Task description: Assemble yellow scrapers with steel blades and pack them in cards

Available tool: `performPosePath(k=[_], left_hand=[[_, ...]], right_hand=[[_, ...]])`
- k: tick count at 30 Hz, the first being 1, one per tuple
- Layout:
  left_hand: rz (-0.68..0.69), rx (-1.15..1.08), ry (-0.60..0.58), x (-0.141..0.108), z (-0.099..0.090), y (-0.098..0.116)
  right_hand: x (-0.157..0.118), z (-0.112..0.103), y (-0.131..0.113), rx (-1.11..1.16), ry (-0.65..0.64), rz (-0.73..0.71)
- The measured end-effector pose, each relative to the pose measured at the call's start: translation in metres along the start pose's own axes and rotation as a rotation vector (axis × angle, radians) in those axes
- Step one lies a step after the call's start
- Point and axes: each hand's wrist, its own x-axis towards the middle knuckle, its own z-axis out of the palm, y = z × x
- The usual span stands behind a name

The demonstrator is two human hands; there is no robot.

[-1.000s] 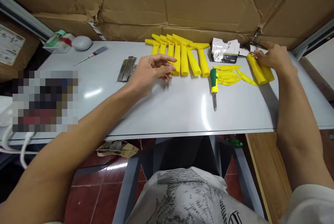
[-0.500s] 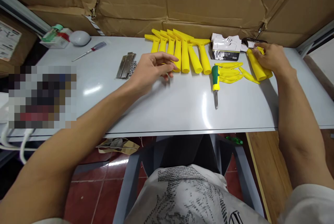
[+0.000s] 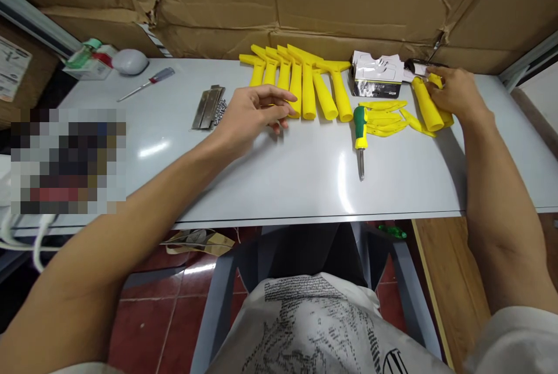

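On the right of the desk, my right hand (image 3: 455,92) has its fingers closed about one of two yellow plastic handles (image 3: 427,105); the fingers partly hide it. My left hand (image 3: 257,112) is held over the desk with loosely curved fingers apart and nothing in them. Just beyond it stretches a row of several yellow T-shaped plastic handles (image 3: 308,92), with hollow round ends towards me. Slim yellow plastic pieces (image 3: 386,118) lie between the row and my right hand. Beside them is a green and yellow screwdriver (image 3: 361,129), its tip pointing at me.
Flat metal blades (image 3: 207,107) and small screws (image 3: 220,112) lie by my left wrist. A clear-handled screwdriver (image 3: 148,83), a white mouse (image 3: 129,62) and a small box (image 3: 89,66) are back left. A black and white box (image 3: 378,74) stands against the cardboard (image 3: 322,2).
The view has shifted slightly. My right hand stays at the yellow handles and my left hand keeps its open pose; nothing else has visibly moved.
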Motion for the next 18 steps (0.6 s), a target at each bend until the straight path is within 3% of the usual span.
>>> performPosePath(k=[6, 11, 14, 18], left_hand=[[-0.017, -0.034, 0.007, -0.001, 0.002, 0.002], [-0.017, -0.023, 0.004, 0.000, 0.000, 0.002], [-0.020, -0.017, 0.018, -0.001, 0.001, 0.003], [-0.029, -0.015, 0.010, -0.003, 0.003, 0.005]], right_hand=[[-0.003, -0.002, -0.002, 0.006, -0.010, -0.021], [-0.021, -0.039, -0.010, -0.076, 0.131, -0.094], [-0.049, -0.061, -0.035, -0.205, -0.059, -0.138], [-0.081, -0.059, -0.073, -0.393, -0.232, -0.117]])
